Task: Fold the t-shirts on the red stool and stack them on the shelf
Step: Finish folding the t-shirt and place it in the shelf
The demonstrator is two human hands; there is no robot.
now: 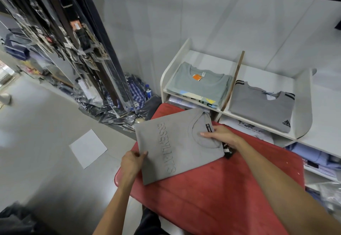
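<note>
A folded grey t-shirt (171,148) with raised lettering lies on the red stool (230,194), partly over its left edge. My left hand (132,162) pinches the shirt's near left edge, thumb on top. My right hand (220,136) grips the collar end, thumb lying on the neckline beside a black label; black hang tags (227,151) poke out under it. The white shelf (302,101) behind the stool holds a folded green-grey t-shirt (199,87) in its left compartment and a folded grey t-shirt with black stripes (262,109) in its right one.
Lower shelf levels hold more folded clothes (310,157). A rack of hanging belts in plastic sleeves (77,41) stands at left, with packaged garments (118,109) piled at its foot. A white sheet of paper (88,148) lies on the grey floor.
</note>
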